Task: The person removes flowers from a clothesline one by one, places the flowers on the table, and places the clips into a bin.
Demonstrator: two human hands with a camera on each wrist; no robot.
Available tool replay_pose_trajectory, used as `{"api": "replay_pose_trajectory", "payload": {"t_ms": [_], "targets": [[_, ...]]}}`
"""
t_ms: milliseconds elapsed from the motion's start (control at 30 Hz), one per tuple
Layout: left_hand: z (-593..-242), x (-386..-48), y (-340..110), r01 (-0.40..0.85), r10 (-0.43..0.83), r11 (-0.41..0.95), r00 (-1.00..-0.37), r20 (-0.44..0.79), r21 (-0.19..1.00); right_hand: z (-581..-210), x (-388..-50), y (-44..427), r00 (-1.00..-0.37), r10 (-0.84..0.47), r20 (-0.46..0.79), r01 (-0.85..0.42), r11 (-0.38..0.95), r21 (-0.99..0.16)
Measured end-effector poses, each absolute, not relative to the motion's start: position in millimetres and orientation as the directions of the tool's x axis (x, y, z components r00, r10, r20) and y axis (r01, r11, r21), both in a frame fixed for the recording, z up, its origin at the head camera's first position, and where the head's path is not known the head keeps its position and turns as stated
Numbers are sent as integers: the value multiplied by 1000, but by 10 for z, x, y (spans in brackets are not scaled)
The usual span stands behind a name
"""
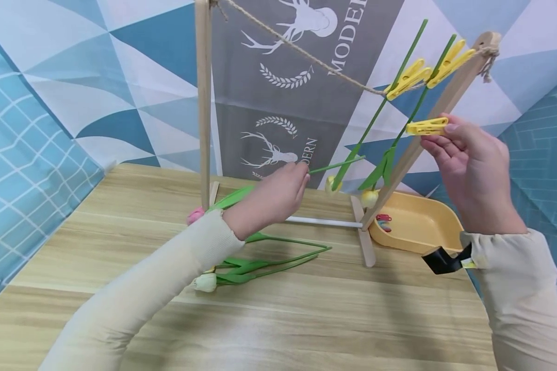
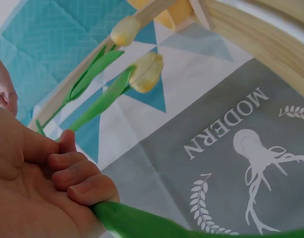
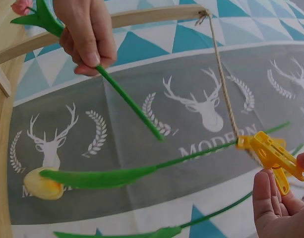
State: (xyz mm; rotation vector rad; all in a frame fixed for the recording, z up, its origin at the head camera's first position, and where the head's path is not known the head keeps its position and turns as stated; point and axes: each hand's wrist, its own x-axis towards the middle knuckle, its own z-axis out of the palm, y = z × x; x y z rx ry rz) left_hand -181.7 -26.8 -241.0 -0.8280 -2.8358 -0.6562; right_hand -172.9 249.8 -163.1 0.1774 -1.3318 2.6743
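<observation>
My left hand [image 1: 275, 195] grips the green stem of a pink tulip [image 1: 195, 215], its bare end pointing right; its fingers curl round the stem in the left wrist view [image 2: 67, 178]. Raised at the right, my right hand [image 1: 480, 172] pinches a yellow clothespin [image 1: 428, 127] between thumb and fingers. Just above it, two yellow clothespins [image 1: 407, 80] [image 1: 450, 64] clamp two stems to the rope [image 1: 306, 54]. From these hang two pale yellow tulips [image 1: 332, 184] [image 1: 369, 198], heads down. In the right wrist view, yellow clothespins [image 3: 275, 153] overlap near my right fingertips.
A wooden frame's posts [image 1: 204, 108] [image 1: 450, 98] hold the rope, with a white bar [image 1: 325, 222] low between them. Several tulips [image 1: 206, 282] lie on the wooden table [image 1: 241, 330]. Behind the right foot, an orange tray [image 1: 422, 226] holds small red and blue clips [image 1: 384, 221].
</observation>
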Motion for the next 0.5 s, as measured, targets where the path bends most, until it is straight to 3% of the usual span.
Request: {"api": "replay_pose_trajectory", "payload": {"t_ms": [500], "targets": [[-2790, -1642, -234, 557, 517, 831, -780, 353, 14, -2099, -1750, 2830, -991, 115, 73, -127, -591, -797]]}}
